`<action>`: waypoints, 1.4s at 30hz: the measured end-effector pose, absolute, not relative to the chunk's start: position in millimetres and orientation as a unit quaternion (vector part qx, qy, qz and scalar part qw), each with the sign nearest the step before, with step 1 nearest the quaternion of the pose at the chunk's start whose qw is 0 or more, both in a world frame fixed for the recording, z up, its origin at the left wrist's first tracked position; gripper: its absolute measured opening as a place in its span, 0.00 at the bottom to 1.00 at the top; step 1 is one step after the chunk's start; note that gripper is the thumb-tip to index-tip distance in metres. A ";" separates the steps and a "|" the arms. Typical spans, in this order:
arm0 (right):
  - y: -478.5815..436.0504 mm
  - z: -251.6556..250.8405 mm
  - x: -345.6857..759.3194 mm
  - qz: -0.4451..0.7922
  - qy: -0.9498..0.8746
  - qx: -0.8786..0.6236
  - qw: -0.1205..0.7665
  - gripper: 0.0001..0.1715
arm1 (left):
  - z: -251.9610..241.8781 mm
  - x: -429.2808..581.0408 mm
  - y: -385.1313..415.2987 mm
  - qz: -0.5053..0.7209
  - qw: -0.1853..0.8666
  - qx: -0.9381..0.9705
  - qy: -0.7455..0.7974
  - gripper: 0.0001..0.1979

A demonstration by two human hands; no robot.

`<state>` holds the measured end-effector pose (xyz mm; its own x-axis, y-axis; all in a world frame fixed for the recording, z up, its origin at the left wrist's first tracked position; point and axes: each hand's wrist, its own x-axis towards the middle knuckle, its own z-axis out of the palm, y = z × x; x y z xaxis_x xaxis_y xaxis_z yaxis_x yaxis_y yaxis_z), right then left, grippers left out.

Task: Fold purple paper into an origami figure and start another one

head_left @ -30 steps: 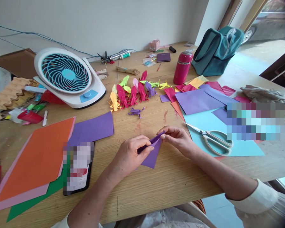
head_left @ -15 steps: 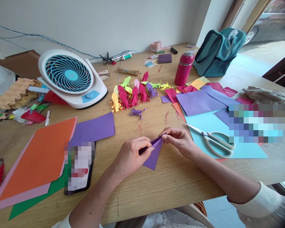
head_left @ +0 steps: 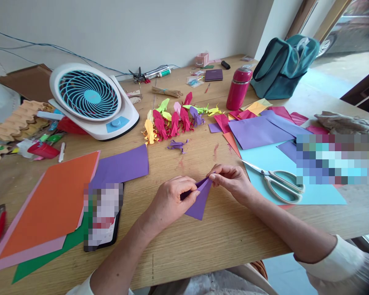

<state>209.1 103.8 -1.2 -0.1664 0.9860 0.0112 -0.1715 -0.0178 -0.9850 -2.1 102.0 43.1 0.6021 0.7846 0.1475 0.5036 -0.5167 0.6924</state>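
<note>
Between my hands is a folded piece of purple paper (head_left: 199,203), held just above the wooden table (head_left: 221,246). My left hand (head_left: 175,196) pinches its left edge between thumb and fingers. The upper right corner is gripped by the fingertips of my right hand (head_left: 230,182). The paper's lower point hangs down between them. Beyond my hands lies a small purple folded paper piece (head_left: 177,145), and behind that a cluster of folded paper shapes (head_left: 174,121) in red, yellow, green, pink and purple.
White-handled scissors (head_left: 284,186) lie on light blue paper (head_left: 320,194) at right. Purple sheets (head_left: 255,131), a red bottle (head_left: 239,88) and a teal bag (head_left: 283,69) stand behind. At left are a fan (head_left: 92,98), orange paper (head_left: 52,200) and a phone (head_left: 106,233).
</note>
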 end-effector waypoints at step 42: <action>100.0 -7.9 216.3 0.496 -0.499 -0.443 0.555 0.16 | 36.0 -7.4 107.4 0.333 0.297 0.723 0.527 0.08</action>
